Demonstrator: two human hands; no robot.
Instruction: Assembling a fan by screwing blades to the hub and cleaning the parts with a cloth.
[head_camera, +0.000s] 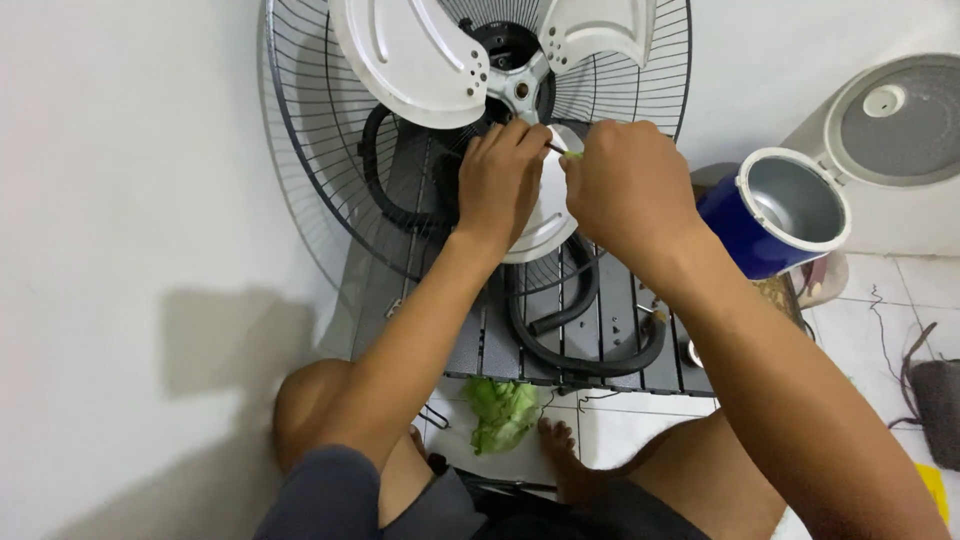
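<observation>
Both hands pinched at white plastic fan blades' (420, 60) hub: left hand (500, 180) steadying, right hand (625, 185) fingers clamped on thin green-tipped tool (562, 151).

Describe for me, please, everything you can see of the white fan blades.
The fan blades look like glossy white plastic: three broad, curved paddles on a pale hub. Two show at the top; the third points down, mostly hidden behind both hands. They sit in front of the dark wire grille. The left hand and right hand pinch something small and thin just below the hub.
</observation>
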